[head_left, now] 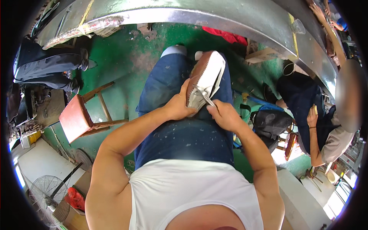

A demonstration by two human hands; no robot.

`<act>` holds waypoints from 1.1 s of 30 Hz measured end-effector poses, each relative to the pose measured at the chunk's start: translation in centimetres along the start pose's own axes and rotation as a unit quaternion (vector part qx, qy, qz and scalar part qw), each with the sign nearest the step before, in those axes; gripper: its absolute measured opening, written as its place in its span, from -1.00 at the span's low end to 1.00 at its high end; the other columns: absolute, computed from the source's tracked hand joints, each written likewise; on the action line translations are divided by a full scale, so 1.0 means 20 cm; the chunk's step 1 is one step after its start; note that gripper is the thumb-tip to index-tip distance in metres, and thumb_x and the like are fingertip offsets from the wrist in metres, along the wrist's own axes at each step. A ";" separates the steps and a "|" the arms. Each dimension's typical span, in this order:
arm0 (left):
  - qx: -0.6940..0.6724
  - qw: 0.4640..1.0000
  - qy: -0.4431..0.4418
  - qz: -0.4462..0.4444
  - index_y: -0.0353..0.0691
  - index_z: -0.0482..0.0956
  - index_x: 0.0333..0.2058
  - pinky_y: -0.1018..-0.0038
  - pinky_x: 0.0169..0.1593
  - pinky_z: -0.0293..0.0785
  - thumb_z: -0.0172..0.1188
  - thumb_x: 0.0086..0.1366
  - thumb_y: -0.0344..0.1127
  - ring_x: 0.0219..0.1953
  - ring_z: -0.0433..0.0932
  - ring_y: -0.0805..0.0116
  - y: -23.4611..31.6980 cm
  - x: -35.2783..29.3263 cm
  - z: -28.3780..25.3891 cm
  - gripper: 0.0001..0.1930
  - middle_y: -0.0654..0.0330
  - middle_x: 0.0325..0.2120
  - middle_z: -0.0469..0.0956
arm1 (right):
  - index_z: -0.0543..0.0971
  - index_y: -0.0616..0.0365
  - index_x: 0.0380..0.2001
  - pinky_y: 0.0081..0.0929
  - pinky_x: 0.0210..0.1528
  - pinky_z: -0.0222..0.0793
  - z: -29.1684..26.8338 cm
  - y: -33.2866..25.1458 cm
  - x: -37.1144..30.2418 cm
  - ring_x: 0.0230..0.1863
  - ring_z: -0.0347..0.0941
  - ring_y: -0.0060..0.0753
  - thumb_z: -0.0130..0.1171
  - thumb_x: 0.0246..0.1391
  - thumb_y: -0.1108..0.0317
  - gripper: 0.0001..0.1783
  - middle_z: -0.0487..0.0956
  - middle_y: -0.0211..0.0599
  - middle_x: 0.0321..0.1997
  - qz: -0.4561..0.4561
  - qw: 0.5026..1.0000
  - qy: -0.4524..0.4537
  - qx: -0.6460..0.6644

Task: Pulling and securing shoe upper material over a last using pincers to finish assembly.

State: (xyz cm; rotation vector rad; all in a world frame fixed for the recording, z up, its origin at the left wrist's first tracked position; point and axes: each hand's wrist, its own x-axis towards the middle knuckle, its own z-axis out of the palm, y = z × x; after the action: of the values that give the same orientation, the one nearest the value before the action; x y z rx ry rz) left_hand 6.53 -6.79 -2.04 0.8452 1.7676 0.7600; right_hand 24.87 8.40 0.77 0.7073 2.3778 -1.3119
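On my lap lies a brown leather shoe with stitching along its side; its white underside faces up, and pale lining stands loose along the right edge. My left hand grips its near left end, thumb on the near end and fingers along the brown side. In my right hand is a silver metal tool that looks like pincers, its tip against the pale material at the near part of the shoe. The closed right fingers hide the tool's handle end.
Across the far side runs a metal-edged workbench. A red-topped wooden stool stands at left, a wire fan at lower left. To the right are a black bag and a seated co-worker. Red cloth lies under the bench.
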 end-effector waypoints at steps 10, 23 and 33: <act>-0.019 0.935 0.208 0.286 -0.31 0.38 0.03 0.45 -0.11 0.59 0.44 0.13 -0.45 -0.17 0.62 0.42 0.59 0.03 -0.46 -0.48 0.06 -0.21 0.63 | 0.34 0.31 0.20 -0.55 -0.16 0.44 0.28 0.25 -0.21 -0.11 0.52 -0.50 0.06 0.30 0.36 -0.54 0.56 -0.27 -0.04 -0.026 0.897 0.217 0.383; -0.331 0.934 -0.051 -0.125 -0.28 0.59 0.02 0.35 -0.02 0.52 -0.16 0.51 0.18 -0.16 0.61 0.35 0.07 0.64 -0.06 -0.39 0.07 -0.15 0.65 | 0.44 0.35 0.08 -0.25 -0.05 0.46 -0.17 0.04 -0.27 -0.19 0.58 0.04 0.12 0.19 0.40 -0.59 0.61 0.03 -0.23 0.032 0.990 0.077 0.118; -0.384 0.924 -0.001 0.005 -0.25 0.41 0.22 0.42 0.21 0.35 -0.34 0.60 -0.03 0.05 0.48 0.36 -0.01 0.46 0.11 -0.48 0.10 0.02 0.55 | 0.37 0.54 0.12 -0.06 0.15 0.40 -0.30 -0.08 -0.11 0.08 0.48 0.26 0.17 0.14 0.39 -0.46 0.52 0.33 0.05 -0.072 0.971 0.109 -0.200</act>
State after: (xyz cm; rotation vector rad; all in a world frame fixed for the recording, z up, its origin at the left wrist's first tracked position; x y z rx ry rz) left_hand 6.13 0.83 -7.46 0.3147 1.2836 1.3301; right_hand 25.58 12.21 6.08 0.5913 2.7974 -0.7906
